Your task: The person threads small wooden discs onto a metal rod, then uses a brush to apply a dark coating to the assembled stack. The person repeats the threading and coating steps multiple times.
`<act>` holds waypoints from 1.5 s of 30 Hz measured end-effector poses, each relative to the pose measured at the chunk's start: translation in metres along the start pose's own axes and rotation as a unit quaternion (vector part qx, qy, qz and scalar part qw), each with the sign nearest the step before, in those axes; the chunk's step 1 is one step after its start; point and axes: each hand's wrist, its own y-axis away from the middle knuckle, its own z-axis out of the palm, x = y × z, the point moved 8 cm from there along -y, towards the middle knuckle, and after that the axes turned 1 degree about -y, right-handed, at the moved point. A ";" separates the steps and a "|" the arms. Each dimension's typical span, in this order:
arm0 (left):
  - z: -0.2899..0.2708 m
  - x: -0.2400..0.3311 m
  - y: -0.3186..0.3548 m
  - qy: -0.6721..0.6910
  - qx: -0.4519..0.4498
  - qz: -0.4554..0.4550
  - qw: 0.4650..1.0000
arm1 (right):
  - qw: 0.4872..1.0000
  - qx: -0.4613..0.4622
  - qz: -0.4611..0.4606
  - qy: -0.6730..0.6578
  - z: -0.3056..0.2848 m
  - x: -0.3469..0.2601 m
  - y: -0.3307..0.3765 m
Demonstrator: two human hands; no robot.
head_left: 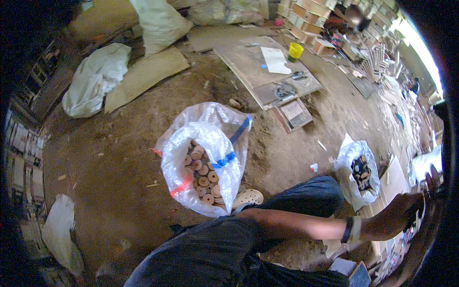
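My left arm, with bands at the wrist, stretches across my lap to the right, and its hand (pixel 392 220) is at the right rim in shadow. My right hand (pixel 432 184) shows as dark fingers at that same rim, close to the left one. Whether either hand holds something is hidden by the dark and the picture's edge. Before my legs stands an open translucent plastic sack (pixel 174 165) with blue and red stripes. Inside it lie several round wooden discs (pixel 203 181) with center holes. Nearest my hands is a smaller white sack (pixel 344 167) of dark and light pieces (pixel 362 173).
A cream clog (pixel 249 197) touches the sack's base. Farther off, a low board (pixel 244 62) bears a yellow cup (pixel 295 50), a white sheet (pixel 276 60) and tools. Full sacks (pixel 160 24) lie at far left. Stacked wooden boxes (pixel 306 21) and two people are at far right.
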 end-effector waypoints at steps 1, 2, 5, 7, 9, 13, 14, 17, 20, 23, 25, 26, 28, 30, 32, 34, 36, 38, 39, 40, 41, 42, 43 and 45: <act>-0.008 0.015 0.006 -0.045 -0.005 0.017 0.999 | 0.999 -0.007 0.007 -0.035 0.008 0.015 -0.012; -0.015 0.005 0.023 -0.045 -0.086 -0.109 0.989 | 0.998 -0.009 0.011 -0.054 0.008 0.029 -0.021; -0.088 0.077 0.086 -0.330 -0.037 0.084 0.940 | 0.994 -0.014 0.028 -0.103 -0.007 0.075 -0.034; -0.178 0.109 0.141 -0.464 0.007 0.014 0.886 | 0.989 -0.001 0.046 -0.138 -0.025 0.103 -0.028; -0.301 0.165 0.215 -0.623 0.247 -0.069 0.739 | 0.983 0.029 0.066 -0.169 -0.038 0.127 -0.013; -0.451 0.261 0.364 -0.767 0.388 -0.193 0.474 | 0.974 0.137 0.116 -0.141 -0.024 0.153 0.020; -0.468 0.278 0.381 -0.715 0.416 -0.127 0.548 | 0.967 0.145 0.110 -0.181 -0.010 0.151 0.025; -0.530 0.295 0.359 -0.708 0.285 -0.272 0.587 | 0.975 0.105 0.091 -0.176 0.036 0.130 0.040; -0.519 0.345 0.270 -0.994 -0.082 -0.052 0.053 | 0.966 0.114 0.077 -0.220 0.045 0.111 0.050; -0.540 0.365 0.250 -0.962 0.037 -0.160 0.220 | 0.962 0.117 0.077 -0.236 0.032 0.105 0.055; -0.557 0.350 0.260 -0.894 0.139 -0.276 0.323 | 0.965 0.099 0.078 -0.228 0.026 0.106 0.056; -0.557 0.343 0.273 -0.859 0.160 -0.331 0.355 | 0.967 0.100 0.075 -0.220 0.023 0.108 0.058; -0.543 0.335 0.288 -0.846 0.226 -0.336 0.346 | 0.971 0.089 0.073 -0.209 0.021 0.111 0.061; -0.521 0.325 0.292 -0.837 0.253 -0.339 0.346 | 0.970 0.111 0.076 -0.204 0.017 0.116 0.063; -0.486 0.319 0.293 -0.826 0.279 -0.348 0.344 | 0.974 0.114 0.071 -0.181 0.014 0.119 0.062; -0.414 0.313 0.269 -0.899 0.266 -0.161 0.307 | 0.970 0.087 0.095 -0.207 0.015 0.127 0.058; -0.342 0.289 0.253 -0.955 0.205 0.006 0.214 | 0.956 0.077 0.110 -0.263 0.012 0.135 0.056; -0.323 0.251 0.259 -0.884 0.179 -0.023 0.432 | 0.971 0.078 0.080 -0.213 0.003 0.134 0.058; -0.339 0.217 0.270 -0.845 0.161 -0.173 0.480 | 0.970 0.059 0.083 -0.219 0.002 0.136 0.060; -0.357 0.185 0.286 -0.791 0.132 -0.288 0.524 | 0.966 0.054 0.086 -0.236 0.002 0.138 0.065; -0.384 0.158 0.312 -0.766 0.077 -0.432 0.470 | 0.970 0.044 0.096 -0.217 0.002 0.140 0.071; -0.407 0.133 0.338 -0.745 0.001 -0.513 0.427 | 0.971 0.049 0.104 -0.208 0.002 0.141 0.078; -0.438 0.127 0.352 -0.764 -0.003 -0.518 0.383 | 0.971 0.050 0.119 -0.203 0.003 0.144 0.085; -0.502 0.115 0.381 -0.801 -0.008 -0.517 0.300 | 0.977 0.053 0.105 -0.179 0.003 0.140 0.097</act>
